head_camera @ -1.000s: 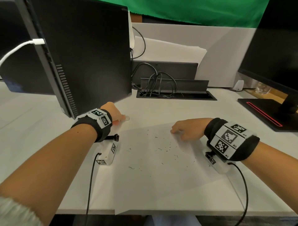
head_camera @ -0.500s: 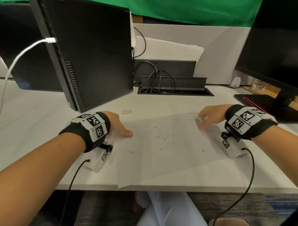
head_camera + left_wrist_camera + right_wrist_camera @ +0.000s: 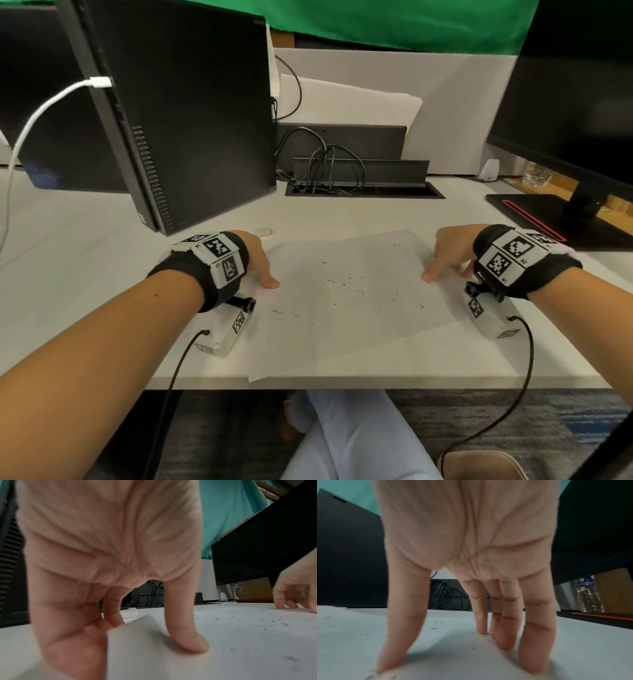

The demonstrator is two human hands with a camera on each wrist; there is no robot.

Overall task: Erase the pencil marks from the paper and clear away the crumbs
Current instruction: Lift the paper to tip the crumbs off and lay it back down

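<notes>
A white sheet of paper lies on the desk, its near corner over the front edge. Dark eraser crumbs are strewn over its middle. My left hand pinches the sheet's left edge; in the left wrist view its thumb lies on top and the fingers go under the lifted edge. My right hand holds the right edge, thumb on the paper and fingers at its border. A small white eraser lies loose beyond my left hand.
A black computer tower stands close behind my left hand. A cable well sits at the back centre. A monitor's base lies to the right, with a water bottle behind it. My knees are below the desk's front edge.
My left hand has left the eraser and come to the paper's left edge. My right hand has moved from the sheet's top to its right edge. The sheet has shifted slightly.
</notes>
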